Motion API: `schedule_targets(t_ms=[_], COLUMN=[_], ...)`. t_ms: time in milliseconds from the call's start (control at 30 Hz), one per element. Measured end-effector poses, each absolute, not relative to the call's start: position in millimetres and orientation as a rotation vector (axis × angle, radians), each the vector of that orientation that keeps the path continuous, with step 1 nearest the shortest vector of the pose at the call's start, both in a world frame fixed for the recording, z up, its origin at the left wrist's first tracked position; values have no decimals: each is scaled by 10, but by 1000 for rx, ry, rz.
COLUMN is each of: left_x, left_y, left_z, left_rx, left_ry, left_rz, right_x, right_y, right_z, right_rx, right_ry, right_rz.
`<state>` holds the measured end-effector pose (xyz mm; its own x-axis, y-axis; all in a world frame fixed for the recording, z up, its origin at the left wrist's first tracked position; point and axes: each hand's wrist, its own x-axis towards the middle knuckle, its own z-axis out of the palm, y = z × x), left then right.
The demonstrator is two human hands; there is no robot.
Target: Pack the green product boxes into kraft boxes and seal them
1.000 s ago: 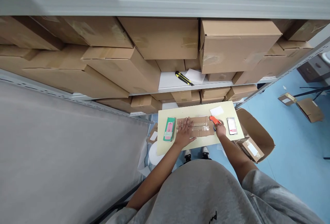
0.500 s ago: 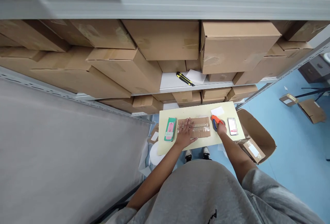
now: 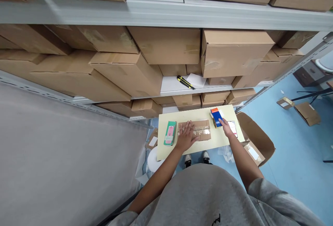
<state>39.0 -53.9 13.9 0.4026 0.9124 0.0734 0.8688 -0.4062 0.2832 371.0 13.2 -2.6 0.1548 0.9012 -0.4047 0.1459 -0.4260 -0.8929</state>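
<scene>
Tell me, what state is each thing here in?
Cardboard package: taped, lying flat.
Tape dispenser: held in the right-hand grip.
Phone: face up, screen lit, partly hidden.
Green box: lying flat; whether shut, unclear.
Utility knife: lying on the shelf, blade position unclear.
Large carton: open.
Shelf boxes: packed close together.

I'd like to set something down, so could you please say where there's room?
Bare pale-yellow tabletop lies behind the taped brown cardboard and beyond its right front corner; it's crowded where the right hand, orange-and-blue tape dispenser and white-screened phone cluster.
</scene>
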Motion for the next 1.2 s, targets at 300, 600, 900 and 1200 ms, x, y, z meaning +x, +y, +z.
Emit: schedule_targets(t_ms=[300, 600, 900, 1200], left_x=[360, 360, 471, 373], left_y=[-515, -366, -248, 17], left_z=[295, 551, 747, 1208], left_rx=[2341, 1940, 1317, 888], left_ry=[1541, 1568, 1355, 1113], left_rz=[550, 888, 1190, 931], right_x=[3584, 3331, 3061, 3062], right_y=[272, 302, 236, 215], right_z=[596, 939, 1176, 1248], right_rx=[-1129, -1097, -1031, -1139], right_ry=[-1183, -1026, -1292, -1309], right_rz=[1713, 1776, 1770, 1782])
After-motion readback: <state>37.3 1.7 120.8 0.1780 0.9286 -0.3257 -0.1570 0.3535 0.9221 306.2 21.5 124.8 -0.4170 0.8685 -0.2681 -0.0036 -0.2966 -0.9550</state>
